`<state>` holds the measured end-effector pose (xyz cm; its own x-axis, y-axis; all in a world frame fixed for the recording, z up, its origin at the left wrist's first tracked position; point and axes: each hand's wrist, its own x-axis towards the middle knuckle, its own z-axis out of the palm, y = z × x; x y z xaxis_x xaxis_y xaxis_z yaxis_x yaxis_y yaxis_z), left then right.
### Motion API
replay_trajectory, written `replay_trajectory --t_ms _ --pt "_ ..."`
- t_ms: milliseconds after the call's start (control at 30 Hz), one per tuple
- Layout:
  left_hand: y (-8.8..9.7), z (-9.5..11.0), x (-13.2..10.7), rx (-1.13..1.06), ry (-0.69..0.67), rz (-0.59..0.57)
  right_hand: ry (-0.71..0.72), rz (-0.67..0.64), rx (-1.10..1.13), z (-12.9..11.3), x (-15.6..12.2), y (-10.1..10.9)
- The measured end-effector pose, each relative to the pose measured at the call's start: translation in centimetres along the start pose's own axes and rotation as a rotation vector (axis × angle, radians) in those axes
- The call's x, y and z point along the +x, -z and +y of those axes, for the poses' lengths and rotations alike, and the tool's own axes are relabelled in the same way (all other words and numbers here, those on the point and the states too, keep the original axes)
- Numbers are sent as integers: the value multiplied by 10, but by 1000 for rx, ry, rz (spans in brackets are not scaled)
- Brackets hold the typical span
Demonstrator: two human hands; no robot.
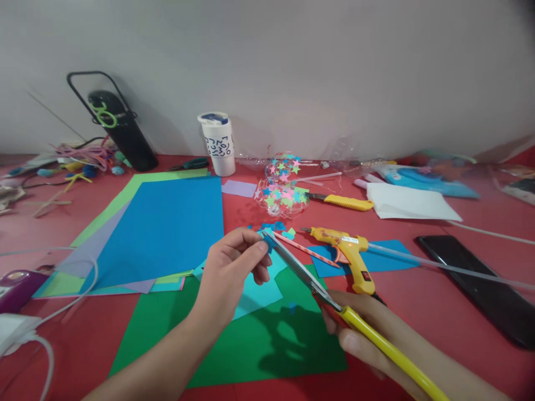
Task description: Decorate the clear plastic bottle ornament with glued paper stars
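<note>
Over the green sheet [251, 345], left hand [232, 273] pinches a blue scrap [267, 240], best held taut; right hand [361, 331] grips scissors [303, 271].

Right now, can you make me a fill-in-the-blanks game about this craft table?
1. The right hand holds scissors with a ____ handle.
2. The left hand pinches a small paper scrap that is ____ in colour.
3. Under both hands lies a big sheet of ____ paper.
4. The phone lying at the right is ____.

Missing words: yellow, blue, green, black.
</note>
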<state>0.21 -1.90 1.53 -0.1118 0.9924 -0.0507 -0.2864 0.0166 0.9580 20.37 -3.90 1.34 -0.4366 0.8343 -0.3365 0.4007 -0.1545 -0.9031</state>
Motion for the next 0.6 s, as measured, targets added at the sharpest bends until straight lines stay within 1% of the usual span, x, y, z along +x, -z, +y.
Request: replay_trajectory --t_ms 133,267,433,600 --pt "0 -3 -1 1 13 -38 -42 10 50 -6 -3 2" --pt "0 -3 -1 -1 -2 -22 -57 -19 61 -8 -3 5" --pt "0 -2 -1 4 6 -14 -23 -50 56 0 0 6" --pt "-1 0 -3 -1 8 -20 33 -149 74 8 2 10"
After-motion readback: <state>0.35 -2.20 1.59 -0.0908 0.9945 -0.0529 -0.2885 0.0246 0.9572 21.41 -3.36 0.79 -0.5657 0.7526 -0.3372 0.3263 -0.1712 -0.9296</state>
